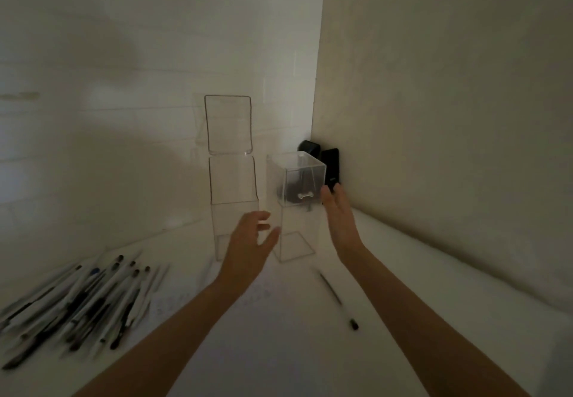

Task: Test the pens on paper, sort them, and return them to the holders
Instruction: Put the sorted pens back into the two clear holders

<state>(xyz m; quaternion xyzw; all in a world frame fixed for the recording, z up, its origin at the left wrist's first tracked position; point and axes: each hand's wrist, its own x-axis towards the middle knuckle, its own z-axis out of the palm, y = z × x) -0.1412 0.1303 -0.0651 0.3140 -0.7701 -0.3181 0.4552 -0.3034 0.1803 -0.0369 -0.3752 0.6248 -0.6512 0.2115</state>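
Both hands spread, empty, left hand (pixel 248 238), right hand (pixel 339 220), flanking clear holder (pixel 296 210)

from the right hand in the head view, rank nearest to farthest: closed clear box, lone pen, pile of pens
1. Closed clear box: just left of the right hand, whose fingertips are beside its upper part.
2. Lone pen: on the table below the hand, close to the right forearm.
3. Pile of pens: far left on the table, past the left hand.
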